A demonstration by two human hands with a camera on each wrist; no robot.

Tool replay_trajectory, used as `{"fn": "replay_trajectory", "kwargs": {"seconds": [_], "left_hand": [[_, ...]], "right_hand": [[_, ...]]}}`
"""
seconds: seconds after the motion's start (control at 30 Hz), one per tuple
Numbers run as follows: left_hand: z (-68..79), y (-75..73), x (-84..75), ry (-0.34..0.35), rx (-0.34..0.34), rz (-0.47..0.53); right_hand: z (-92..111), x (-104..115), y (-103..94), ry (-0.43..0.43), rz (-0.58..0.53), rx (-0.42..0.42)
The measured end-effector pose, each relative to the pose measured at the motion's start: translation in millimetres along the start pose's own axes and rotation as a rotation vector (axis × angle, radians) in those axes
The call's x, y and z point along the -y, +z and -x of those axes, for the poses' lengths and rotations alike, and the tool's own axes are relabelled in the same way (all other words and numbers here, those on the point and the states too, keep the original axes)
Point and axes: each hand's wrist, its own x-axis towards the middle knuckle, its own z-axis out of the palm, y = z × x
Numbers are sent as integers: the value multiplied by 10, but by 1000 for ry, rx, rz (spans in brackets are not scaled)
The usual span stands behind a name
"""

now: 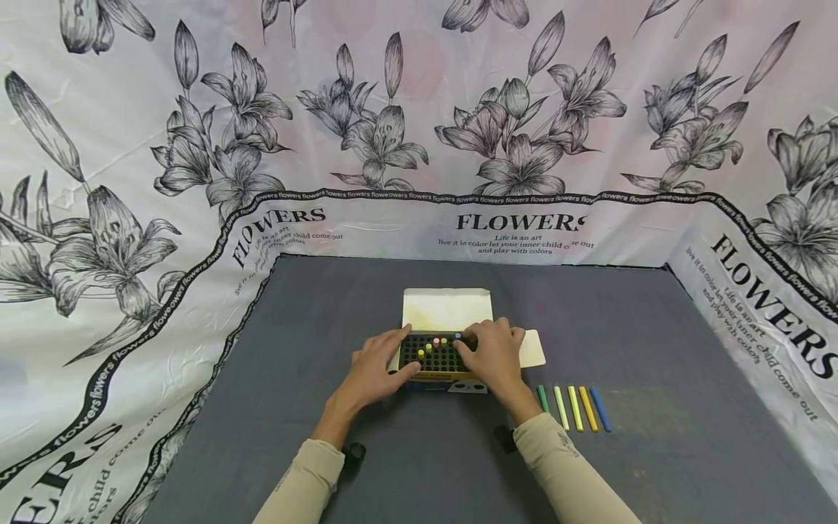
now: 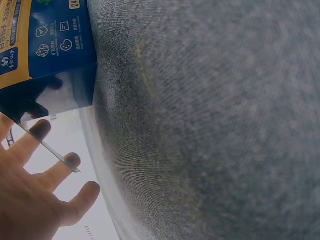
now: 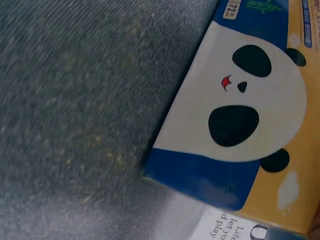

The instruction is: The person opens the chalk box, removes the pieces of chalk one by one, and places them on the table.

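Note:
A chalk box stands with its lid raised, showing a black tray full of round holes. Several chalk sticks poke up from it, among them a pink chalk and a yellow chalk. My left hand rests at the box's left end, fingers spread and fairly straight. Over the right part of the tray, my right hand has its thumb and index fingertips at the top of a blue chalk, pinching it. The right wrist view shows the panda-printed box front, without the fingers.
Right of the box lies a row of loose chalk sticks: green, pale yellow, yellow, orange and blue. The box's lid stands up behind, and a side flap sticks out right. Flower-printed cloth surrounds the grey table.

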Motion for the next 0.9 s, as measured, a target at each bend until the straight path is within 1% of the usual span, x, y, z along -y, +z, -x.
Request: {"fn": "replay_trajectory", "kwargs": {"seconds": [0.13, 0.37, 0.47, 0.6, 0.9], "left_hand": [[3, 2, 0, -2, 3, 9], [-3, 3, -1, -5, 9, 14], [-1, 6, -4, -7, 11, 16], [2, 6, -6, -5, 10, 22], [14, -3, -12, 3, 2, 32]], "right_hand": [[-3, 30, 37, 9, 22, -16], [-7, 46, 79, 30, -2, -61], [0, 44, 85, 37, -16, -68], [7, 42, 82, 37, -71, -86], [20, 44, 47, 23, -255, -124]]}}
